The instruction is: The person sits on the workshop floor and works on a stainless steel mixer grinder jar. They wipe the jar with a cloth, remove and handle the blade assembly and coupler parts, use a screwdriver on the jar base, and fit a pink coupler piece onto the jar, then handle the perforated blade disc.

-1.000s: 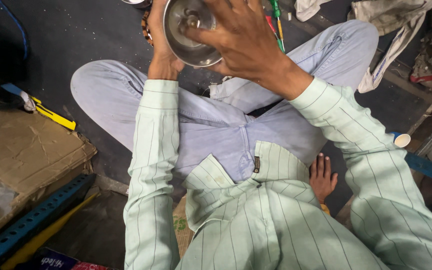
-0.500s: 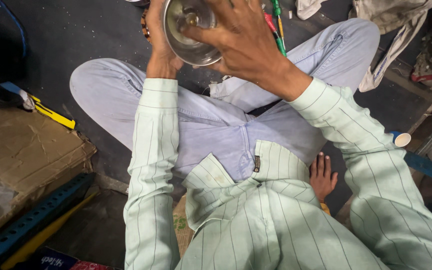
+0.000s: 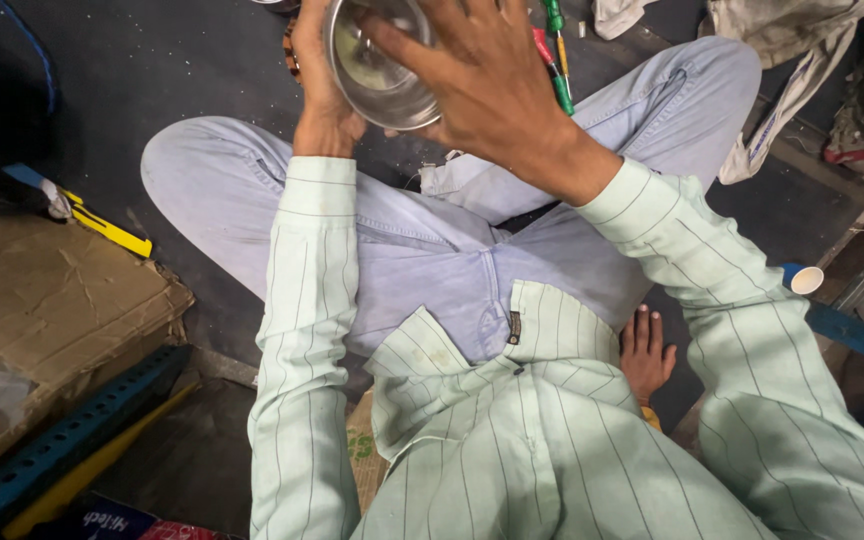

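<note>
At the top centre of the frame, a round metal bowl (image 3: 377, 65) is held up between both hands, its shiny inside turned toward the camera and its upper edge cut off by the picture border. Right hand (image 3: 482, 75): fingers spread wide and wrapped over the bowl's right side and rim, grasping it. Left hand (image 3: 320, 85): pressed against the bowl's left side, thumb and palm in contact; its fingers lie behind the bowl, so their curl cannot be told beyond the evident hold. Both arms wear pale green striped sleeves (image 3: 307, 300). Below the bowl, the person sits cross-legged in light blue trousers (image 3: 422, 250) on a dark floor (image 3: 152, 70). Bare toes (image 3: 645, 350) show at lower right of centre (tucked under the right leg). Just right of the bowl, green-handled screwdrivers (image 3: 557, 60) lie on the floor, partly hidden by the right hand. At left, a worn cardboard sheet (image 3: 47, 300) rests beside a yellow strip (image 3: 107, 228), with a blue perforated metal rail (image 3: 62, 445) beneath it toward the lower left. At far right, a small paper cup (image 3: 804, 280) lies on its side near a blue bar (image 3: 857, 335). Crumpled cloth (image 3: 782, 60) occupies the upper right corner.
</note>
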`<action>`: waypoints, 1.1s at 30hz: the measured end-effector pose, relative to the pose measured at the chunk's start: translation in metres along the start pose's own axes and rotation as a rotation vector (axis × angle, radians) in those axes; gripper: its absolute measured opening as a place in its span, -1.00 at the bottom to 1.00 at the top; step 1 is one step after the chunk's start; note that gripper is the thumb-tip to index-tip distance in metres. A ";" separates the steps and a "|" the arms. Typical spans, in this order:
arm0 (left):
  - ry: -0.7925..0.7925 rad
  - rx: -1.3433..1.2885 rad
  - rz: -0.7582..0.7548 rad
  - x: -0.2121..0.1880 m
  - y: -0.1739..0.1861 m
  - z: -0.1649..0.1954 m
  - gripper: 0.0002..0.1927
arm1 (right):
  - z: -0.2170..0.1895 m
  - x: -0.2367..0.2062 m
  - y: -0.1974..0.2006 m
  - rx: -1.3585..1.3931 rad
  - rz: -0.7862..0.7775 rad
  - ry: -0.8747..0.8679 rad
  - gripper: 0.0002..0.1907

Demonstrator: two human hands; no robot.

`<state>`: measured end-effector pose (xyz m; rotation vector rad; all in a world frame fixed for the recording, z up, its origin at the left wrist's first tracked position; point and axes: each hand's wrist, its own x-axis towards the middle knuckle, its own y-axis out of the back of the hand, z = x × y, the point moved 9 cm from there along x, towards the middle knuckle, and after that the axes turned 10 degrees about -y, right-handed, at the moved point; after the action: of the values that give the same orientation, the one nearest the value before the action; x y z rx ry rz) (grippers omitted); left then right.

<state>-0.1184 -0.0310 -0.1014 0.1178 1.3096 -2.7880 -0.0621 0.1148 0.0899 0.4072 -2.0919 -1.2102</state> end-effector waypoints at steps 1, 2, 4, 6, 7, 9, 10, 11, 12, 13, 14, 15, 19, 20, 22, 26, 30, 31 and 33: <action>0.018 -0.002 0.008 0.000 0.000 -0.001 -0.54 | 0.002 0.001 -0.001 -0.014 -0.005 -0.016 -0.28; 0.037 -0.003 0.016 -0.001 0.001 -0.003 -0.53 | 0.002 0.001 -0.001 0.002 -0.014 -0.016 -0.32; 0.014 -0.016 0.027 -0.001 0.002 -0.001 -0.57 | 0.001 0.001 -0.001 0.028 -0.021 -0.007 -0.39; 0.009 -0.010 0.015 -0.001 0.002 -0.001 -0.56 | -0.002 0.000 0.000 0.047 -0.011 0.015 -0.44; 0.015 0.004 0.001 -0.001 0.003 -0.001 -0.54 | -0.002 -0.001 0.000 0.049 -0.012 0.010 -0.41; 0.040 0.003 -0.001 -0.002 0.005 -0.005 -0.51 | 0.000 -0.001 -0.001 0.045 -0.023 -0.017 -0.28; 0.054 -0.014 0.007 -0.002 0.006 -0.007 -0.50 | 0.002 0.000 -0.002 0.037 -0.031 -0.036 -0.18; 0.067 -0.031 0.015 -0.001 0.007 -0.009 -0.49 | 0.002 0.001 -0.002 0.023 -0.038 -0.038 -0.25; 0.051 -0.033 0.031 0.000 0.009 -0.008 -0.52 | 0.003 0.001 -0.003 0.010 -0.044 -0.040 -0.32; 0.033 -0.036 0.047 0.000 0.010 -0.008 -0.54 | 0.003 0.002 -0.003 -0.003 -0.051 -0.042 -0.38; 0.015 -0.040 0.062 0.001 0.011 -0.006 -0.56 | 0.001 0.003 -0.002 0.003 -0.044 -0.016 -0.40; 0.022 -0.033 0.055 0.001 0.009 -0.006 -0.55 | -0.001 0.004 -0.001 0.009 -0.037 0.006 -0.42; 0.080 -0.018 0.066 -0.003 0.003 -0.005 -0.53 | -0.002 0.004 0.002 0.022 -0.047 -0.008 -0.29; 0.094 -0.016 0.076 -0.004 0.001 -0.005 -0.53 | 0.001 0.005 0.003 0.042 -0.040 -0.029 -0.25; 0.024 -0.045 0.070 -0.005 -0.005 0.005 -0.60 | 0.008 0.006 0.004 0.082 -0.027 -0.069 -0.18; -0.093 -0.031 -0.044 -0.009 -0.024 0.018 -0.58 | 0.050 0.001 -0.015 0.139 -0.125 -0.387 -0.29; -0.218 0.292 -0.153 -0.012 -0.040 0.027 -0.37 | 0.082 -0.011 -0.029 0.490 -0.031 -0.545 -0.40; -0.277 0.364 -0.169 -0.013 -0.045 0.032 -0.33 | 0.081 -0.011 -0.023 0.560 0.090 -0.463 -0.44; -0.363 0.459 -0.227 -0.018 -0.059 0.036 -0.23 | 0.090 -0.021 -0.047 1.329 0.064 -0.551 -0.43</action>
<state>-0.1074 -0.0210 -0.0312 -0.5224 0.6271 -3.0451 -0.1119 0.1598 0.0116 0.5854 -3.1271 0.3520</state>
